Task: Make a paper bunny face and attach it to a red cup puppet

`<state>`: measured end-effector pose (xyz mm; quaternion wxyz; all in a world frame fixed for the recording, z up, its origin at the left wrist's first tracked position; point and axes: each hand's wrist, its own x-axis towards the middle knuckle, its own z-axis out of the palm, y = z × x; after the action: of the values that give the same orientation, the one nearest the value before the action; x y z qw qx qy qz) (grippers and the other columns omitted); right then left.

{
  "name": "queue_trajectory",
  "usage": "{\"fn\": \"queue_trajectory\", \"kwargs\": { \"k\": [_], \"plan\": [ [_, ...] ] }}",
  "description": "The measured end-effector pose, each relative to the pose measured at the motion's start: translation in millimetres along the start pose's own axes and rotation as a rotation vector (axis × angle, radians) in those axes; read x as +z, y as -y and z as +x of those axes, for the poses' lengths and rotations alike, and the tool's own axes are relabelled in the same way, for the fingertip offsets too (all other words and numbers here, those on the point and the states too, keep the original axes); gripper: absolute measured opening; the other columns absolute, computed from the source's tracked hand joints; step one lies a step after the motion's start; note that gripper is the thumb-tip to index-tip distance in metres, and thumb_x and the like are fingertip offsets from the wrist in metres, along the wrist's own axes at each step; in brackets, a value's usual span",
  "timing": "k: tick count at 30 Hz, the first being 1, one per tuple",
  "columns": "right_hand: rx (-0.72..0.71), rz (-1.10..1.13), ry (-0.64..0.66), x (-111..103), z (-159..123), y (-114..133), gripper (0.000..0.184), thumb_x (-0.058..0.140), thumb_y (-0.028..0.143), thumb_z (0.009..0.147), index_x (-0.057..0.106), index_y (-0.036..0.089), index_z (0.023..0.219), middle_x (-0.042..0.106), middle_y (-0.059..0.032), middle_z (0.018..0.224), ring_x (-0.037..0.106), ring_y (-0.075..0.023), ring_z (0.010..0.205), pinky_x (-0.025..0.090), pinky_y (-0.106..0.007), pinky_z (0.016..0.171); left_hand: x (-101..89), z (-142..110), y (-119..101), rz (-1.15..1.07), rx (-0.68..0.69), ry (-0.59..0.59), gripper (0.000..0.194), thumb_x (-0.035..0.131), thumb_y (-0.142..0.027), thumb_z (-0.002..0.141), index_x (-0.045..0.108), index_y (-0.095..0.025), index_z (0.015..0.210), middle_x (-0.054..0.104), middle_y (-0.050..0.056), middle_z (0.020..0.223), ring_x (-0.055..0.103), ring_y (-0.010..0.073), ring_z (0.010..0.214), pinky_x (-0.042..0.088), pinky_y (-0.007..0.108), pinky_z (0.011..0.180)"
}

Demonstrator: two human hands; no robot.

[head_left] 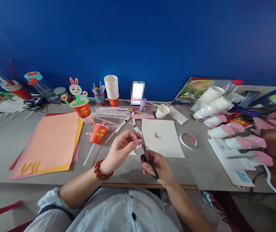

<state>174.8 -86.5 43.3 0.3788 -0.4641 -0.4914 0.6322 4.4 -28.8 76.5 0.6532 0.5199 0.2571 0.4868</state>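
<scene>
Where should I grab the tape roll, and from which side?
Best pinched by the near right part of the ring, coming down from above, one finger in the hole and the thumb outside. It lies flat with its hole facing up, and the white sheet is to its left. The right hand is nearer but holds scissors.

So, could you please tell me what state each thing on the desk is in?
Scissors: held in the right hand
Small paper piece: pinched in the left hand, by the blades
White sheet: flat, drawn on
Phone: propped up, screen lit
Tape roll: lying flat
White cup stack: nested, standing
Bagged cups: lying over
Rabbit figure: upright in a cup
</scene>
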Motion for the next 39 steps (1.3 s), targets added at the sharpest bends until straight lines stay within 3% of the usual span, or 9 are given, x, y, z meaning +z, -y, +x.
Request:
{"fn": "queue_trajectory", "kwargs": {
  "k": [27, 39],
  "plan": [
    [0.043, -0.003, -0.038, 1.0, 3.3, 0.3, 0.051, 0.078, 0.062, 0.066, 0.047, 0.021, 0.069, 0.053, 0.0056, 0.052, 0.047, -0.0094, 0.043, 0.034, -0.023, 0.046, -2.2, -0.2, -1.8, -0.001, -0.054, -0.010, 0.018, 0.068, -0.028, 0.088, 0.057, -0.017, 0.081, 0.064, 0.004, 0.087, 0.059, 0.0144, 0.080, 0.047, 0.027, 0.076],
    [0.052, -0.054, -0.040, -3.8, 3.5, -1.1, 0.046, 0.077, 0.052, 0.070, 0.042, 0.022, 0.066, 0.049, 0.0069, 0.050, 0.046, -0.0083, 0.043, 0.032, -0.022, 0.045, -8.8, 4.0, -7.5, 0.018, -0.073, 0.073, 0.014, 0.065, -0.025, 0.091, 0.056, -0.017, 0.083, 0.065, 0.005, 0.089, 0.059, 0.0146, 0.083, 0.045, 0.028, 0.077]
  ]
}}
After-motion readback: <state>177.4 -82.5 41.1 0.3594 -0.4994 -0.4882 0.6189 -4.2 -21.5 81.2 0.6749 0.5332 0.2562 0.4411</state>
